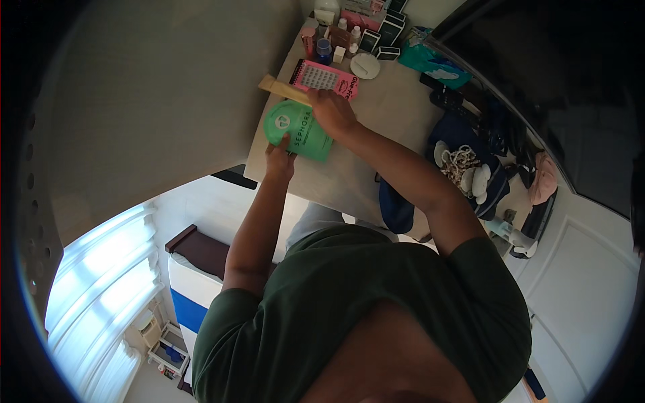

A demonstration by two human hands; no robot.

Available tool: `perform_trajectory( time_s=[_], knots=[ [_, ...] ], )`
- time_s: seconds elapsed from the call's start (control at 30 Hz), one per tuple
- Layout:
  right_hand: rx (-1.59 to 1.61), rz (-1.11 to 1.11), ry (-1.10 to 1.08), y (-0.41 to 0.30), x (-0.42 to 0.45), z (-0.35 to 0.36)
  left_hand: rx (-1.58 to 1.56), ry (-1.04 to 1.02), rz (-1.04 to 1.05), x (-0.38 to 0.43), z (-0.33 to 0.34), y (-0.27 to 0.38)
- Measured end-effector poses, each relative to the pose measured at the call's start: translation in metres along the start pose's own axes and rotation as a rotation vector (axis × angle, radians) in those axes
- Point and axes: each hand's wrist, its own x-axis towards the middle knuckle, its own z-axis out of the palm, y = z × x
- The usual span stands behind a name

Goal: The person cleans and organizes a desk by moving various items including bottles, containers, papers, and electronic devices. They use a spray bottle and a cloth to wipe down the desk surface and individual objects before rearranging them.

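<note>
My left hand grips the lower edge of a green Sephora pouch, with the thumb lying on its front. The pouch has a rounded end and bears printing. In my right hand is a long, flat tan strip, which sticks out to the left above the pouch; its material is hard to tell. My right hand also overlaps the pouch's upper right edge, and whether it touches the pouch cannot be seen. Just beyond lies a pink lash pack, partly hidden by the right hand.
Bottles, small black boxes and a round white dish stand at the back of the table. Right of my forearm lie dark blue cloth and a beaded bundle. A large dark screen rises at the right.
</note>
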Motion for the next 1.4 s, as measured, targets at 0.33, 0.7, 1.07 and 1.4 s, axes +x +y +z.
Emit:
perform_trajectory(
  time_s=[0.33,0.7,1.07,1.4],
  knots=[
    [0.116,-0.025,0.044,0.013,-0.019,0.025,0.152,0.071,0.039,0.012,0.025,0.002],
    [0.182,-0.130,0.189,0.009,-0.040,0.031,0.217,0.120,0.148,0.025,-0.007,-0.013],
    [0.021,0.380,0.582,0.084,-0.146,-0.071,0.563,0.172,0.201,-0.025,0.014,-0.009],
    [-0.056,1.242,0.230,0.213,-0.361,-0.122,0.730,-0.356,0.149,-0.079,0.104,-0.087]
  ],
)
